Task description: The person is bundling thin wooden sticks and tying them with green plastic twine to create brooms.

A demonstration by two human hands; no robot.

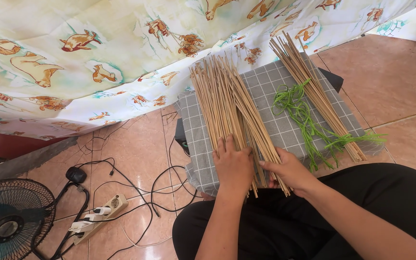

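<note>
A large bundle of thin pale bamboo sticks (227, 103) lies fanned out on a grey checked cloth (266, 86) in front of my knees. My left hand (233, 166) rests flat on the near ends of the sticks, fingers spread. Just to the right, my right hand (287, 168) has its fingers curled around the near ends of a few sticks at the bundle's right edge. A smaller bundle of sticks (314, 91) lies apart on the right side of the cloth, with green string strands (304, 118) tangled across and beside it.
A printed sheet with animal figures (97, 58) hangs behind the cloth. On the tiled floor at left are a blue fan (8, 219), a white power strip (99, 216) with plugs, and looping black cables (140, 188). My black-trousered legs (314, 216) fill the bottom right.
</note>
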